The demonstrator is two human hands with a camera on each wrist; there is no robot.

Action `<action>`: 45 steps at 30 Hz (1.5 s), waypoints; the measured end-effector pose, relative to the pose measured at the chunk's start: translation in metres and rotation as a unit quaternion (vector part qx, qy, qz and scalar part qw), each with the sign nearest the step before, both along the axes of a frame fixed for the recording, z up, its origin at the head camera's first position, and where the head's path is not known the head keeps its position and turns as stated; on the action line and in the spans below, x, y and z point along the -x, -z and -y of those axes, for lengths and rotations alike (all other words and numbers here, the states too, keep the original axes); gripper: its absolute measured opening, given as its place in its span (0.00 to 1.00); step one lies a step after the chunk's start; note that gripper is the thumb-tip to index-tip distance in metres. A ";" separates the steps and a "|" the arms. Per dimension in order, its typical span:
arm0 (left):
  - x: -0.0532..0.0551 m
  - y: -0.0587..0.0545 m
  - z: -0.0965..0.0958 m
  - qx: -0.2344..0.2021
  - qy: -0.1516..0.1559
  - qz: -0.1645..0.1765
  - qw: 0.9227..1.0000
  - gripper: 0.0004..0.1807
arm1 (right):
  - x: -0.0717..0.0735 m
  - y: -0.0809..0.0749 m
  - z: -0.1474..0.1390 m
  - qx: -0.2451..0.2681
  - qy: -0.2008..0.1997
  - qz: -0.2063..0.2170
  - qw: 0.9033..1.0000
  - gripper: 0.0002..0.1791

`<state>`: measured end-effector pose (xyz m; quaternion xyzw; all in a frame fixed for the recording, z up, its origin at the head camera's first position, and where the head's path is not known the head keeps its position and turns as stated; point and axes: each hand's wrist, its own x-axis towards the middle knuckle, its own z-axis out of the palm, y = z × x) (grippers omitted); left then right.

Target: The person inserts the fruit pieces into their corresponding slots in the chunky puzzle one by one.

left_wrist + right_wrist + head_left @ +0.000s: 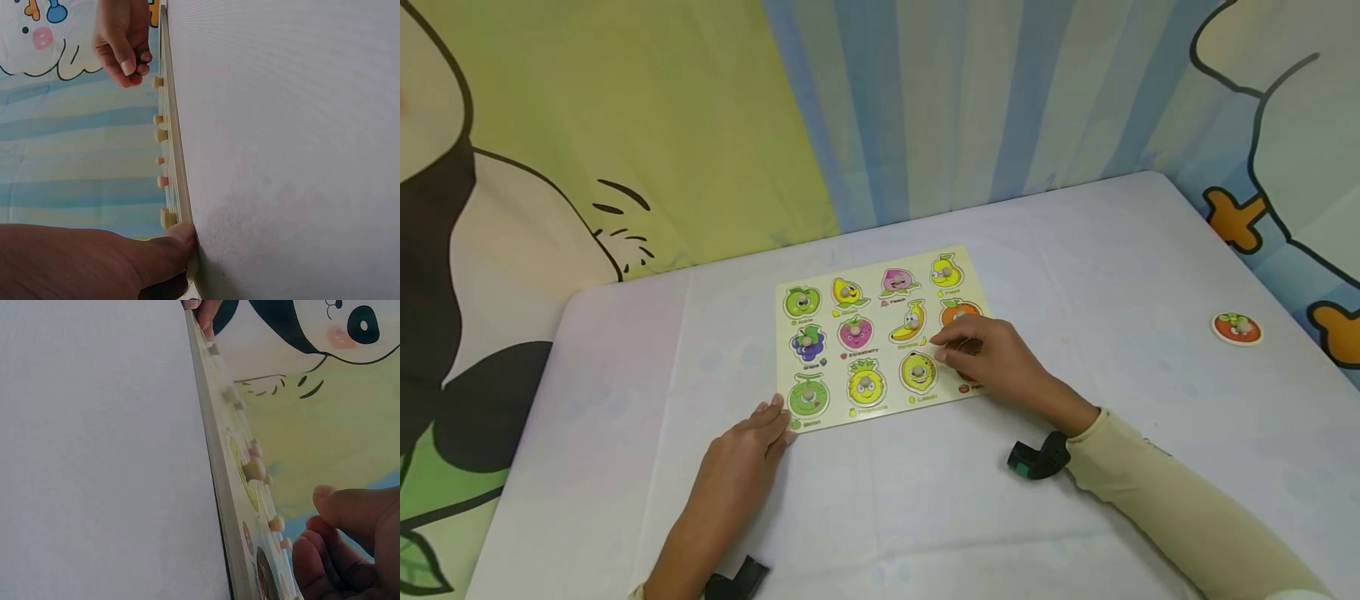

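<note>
A wooden fruit puzzle board (838,375) lies on the table, its fruit pieces carrying small round knobs. At its near left corner my left hand (737,467) holds the edge, the left thumb (178,240) against the front side. Over the board's right part hovers my right hand (1000,358), fingers loosely bent, with nothing between thumb and fingertips in the right wrist view. Beneath it, a dark recess (267,575) without a knob shows at the near right. The lemon piece (918,372) and banana piece (910,323) are nearest its fingertips. Part of the right column is hidden.
A round tomato piece (1237,328) with a knob lies apart at the table's right side. White cloth covers the table (880,500). A printed cartoon curtain (700,125) stands behind it. Each wrist wears a black camera mount (1039,457).
</note>
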<state>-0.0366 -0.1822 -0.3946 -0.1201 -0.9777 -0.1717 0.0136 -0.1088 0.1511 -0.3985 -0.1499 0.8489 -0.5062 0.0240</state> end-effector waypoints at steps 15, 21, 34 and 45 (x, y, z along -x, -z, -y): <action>0.000 0.001 0.001 0.004 -0.003 0.006 1.000 0.22 | -0.007 0.002 -0.033 -0.003 0.056 -0.001 0.998 0.11; -0.001 0.000 0.002 0.007 -0.011 0.010 1.000 0.22 | -0.008 0.004 -0.045 -0.016 0.076 -0.017 0.997 0.09; 0.001 0.001 -0.001 0.008 -0.008 0.008 1.000 0.22 | -0.012 0.008 -0.101 -0.043 0.144 -0.060 0.987 0.09; 0.001 0.001 0.000 0.011 -0.010 0.006 1.000 0.22 | -0.017 0.005 -0.143 -0.073 0.227 -0.048 0.970 0.12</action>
